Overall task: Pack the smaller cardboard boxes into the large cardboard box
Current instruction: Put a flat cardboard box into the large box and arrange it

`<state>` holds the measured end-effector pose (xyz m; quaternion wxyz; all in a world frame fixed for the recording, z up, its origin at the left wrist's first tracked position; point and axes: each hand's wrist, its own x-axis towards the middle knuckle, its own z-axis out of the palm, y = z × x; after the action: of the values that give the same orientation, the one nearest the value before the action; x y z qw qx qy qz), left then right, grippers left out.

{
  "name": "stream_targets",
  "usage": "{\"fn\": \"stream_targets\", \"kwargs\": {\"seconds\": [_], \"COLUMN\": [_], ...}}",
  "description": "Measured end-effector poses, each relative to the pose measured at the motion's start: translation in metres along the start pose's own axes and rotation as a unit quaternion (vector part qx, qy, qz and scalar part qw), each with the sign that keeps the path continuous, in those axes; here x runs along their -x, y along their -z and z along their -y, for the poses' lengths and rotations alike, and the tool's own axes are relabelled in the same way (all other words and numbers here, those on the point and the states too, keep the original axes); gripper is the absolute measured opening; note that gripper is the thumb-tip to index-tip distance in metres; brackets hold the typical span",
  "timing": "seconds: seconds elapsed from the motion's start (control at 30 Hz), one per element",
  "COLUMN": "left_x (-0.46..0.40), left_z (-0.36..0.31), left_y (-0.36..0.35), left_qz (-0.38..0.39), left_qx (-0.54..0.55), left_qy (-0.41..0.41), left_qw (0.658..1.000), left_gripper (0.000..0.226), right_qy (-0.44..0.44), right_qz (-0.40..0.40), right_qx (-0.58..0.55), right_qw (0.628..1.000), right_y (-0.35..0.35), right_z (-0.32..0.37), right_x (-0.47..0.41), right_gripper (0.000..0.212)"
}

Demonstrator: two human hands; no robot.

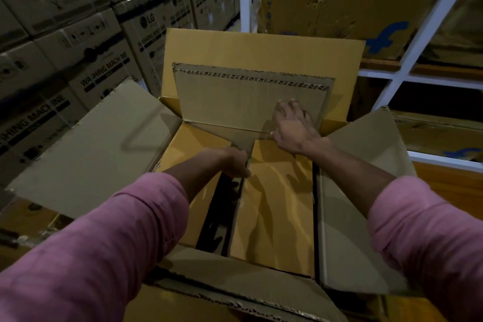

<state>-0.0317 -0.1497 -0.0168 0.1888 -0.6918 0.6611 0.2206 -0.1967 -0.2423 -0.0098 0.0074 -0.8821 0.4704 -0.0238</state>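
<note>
Inside, hands (266, 144) on small box (274, 204)

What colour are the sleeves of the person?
Pink; both sleeves show clearly in the head view.

Big brown washing machine boxes (86, 42) are stacked high like a wall on the left, with black letters on their sides. On the right stands a white rack (418, 42) with flat, crumpled cardboard (339, 10) on its shelves, 1 piece showing a blue mark (389, 36).
</note>
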Motion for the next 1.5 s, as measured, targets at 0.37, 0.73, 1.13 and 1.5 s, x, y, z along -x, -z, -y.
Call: {"fn": "stream_targets", "kwargs": {"seconds": [0.37, 0.73, 1.13, 1.5], "left_x": [0.001, 0.016, 0.033, 0.054], "left_z": [-0.013, -0.026, -0.027, -0.087], "left_y": [-0.008, -0.039, -0.001, 0.027], "left_qz": [0.058, 0.124, -0.138, -0.077], "left_qx": [0.151, 0.315, 0.298, 0.299], "left_qy": [0.002, 0.068, -0.004, -0.232], "left_qw": [0.987, 0.939, 0.945, 0.923], "left_gripper": [0.023, 0.051, 0.029, 0.058], "right_qy": [0.002, -0.011, -0.053, -0.163], "right_qz": [-0.022, 0.024, 0.056, 0.02], "right_qx": [0.012, 0.009, -0.07, -0.124], "right_qw": [1.0, 1.0, 0.995, 0.978], "right_y": [0.005, -0.001, 0.013, 0.07], "right_z": [0.006, 0.011, -0.009, -0.038], "right_x": [0.014, 0.031, 0.005, 0.023], "right_gripper": [0.048, 0.042, 0.05, 0.032]}}
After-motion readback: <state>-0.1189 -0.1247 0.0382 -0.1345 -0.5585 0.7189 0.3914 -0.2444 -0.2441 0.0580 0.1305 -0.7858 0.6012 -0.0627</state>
